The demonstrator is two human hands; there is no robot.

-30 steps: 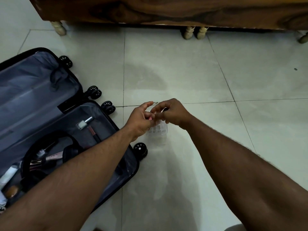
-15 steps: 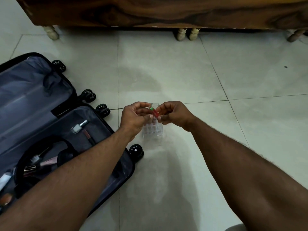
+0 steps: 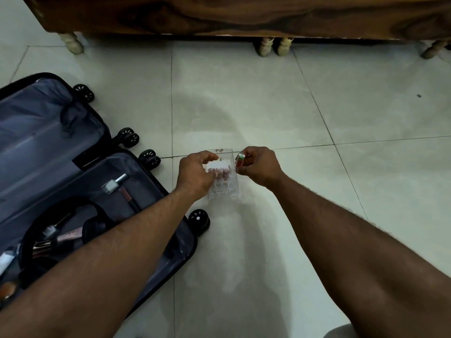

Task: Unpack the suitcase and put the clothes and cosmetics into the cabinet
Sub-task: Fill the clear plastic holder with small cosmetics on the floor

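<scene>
Fingers of the right hand [image 3: 256, 165] pinch a small red-green tube [image 3: 240, 159], perhaps a lipstick, just beside the clear organizer [image 3: 223, 186] gripped by the left hand [image 3: 195, 174]

Pale floor tiles [image 3: 244, 106] are looking smooth and faintly glossy, catching a soft sheen between thin grout lines. A clear, hard plastic organiser [image 3: 223, 189] is showing the floor through its shiny walls. The open suitcase [image 3: 48, 147] is showing a grey cloth lining with a slight satin sheen, and its wheels [image 3: 199, 219] are looking like matt black plastic. A cosmetic tube [image 3: 114, 185] inside is gleaming with a silvery, metal-like cap. The cabinet [image 3: 244, 13] is showing dark polished wood with bold grain, standing on pale turned legs [image 3: 264, 47].
</scene>
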